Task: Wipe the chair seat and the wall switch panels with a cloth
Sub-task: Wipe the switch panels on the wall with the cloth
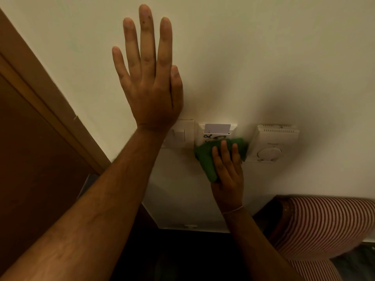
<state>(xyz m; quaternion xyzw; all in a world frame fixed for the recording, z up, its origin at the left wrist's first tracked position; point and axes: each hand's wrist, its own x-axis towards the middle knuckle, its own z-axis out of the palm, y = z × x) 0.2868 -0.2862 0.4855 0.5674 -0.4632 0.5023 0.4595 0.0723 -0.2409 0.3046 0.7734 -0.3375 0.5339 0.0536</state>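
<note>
Head view, looking down along a pale wall. Our left hand lay flat against the bare wall above the row of fittings, its grip apart, fingers straight and lightly spread, thumb tucked beside the palm, holding nothing. Its wrist covered the upper left corner of the light switch panel.

Our right hand pressed a green cloth against the lower half of the key-card panel, its grip flattened on the cloth with the fingers extended over it; whether the thumb pinched the cloth from behind we could not tell. A white card stood in the slot at that panel's top edge, just clear of the cloth. The cloth's right edge was blurred and reached the left edge of the thermostat, the third fitting in the row.

The three fittings sat close together, with narrow strips of wall between them. To the left, the brown door frame ran diagonally, near the switch panel. Wide bare wall lay above and to the right of the row. At lower right, the striped chair stood close to the wall, below the thermostat and beside our right forearm.
</note>
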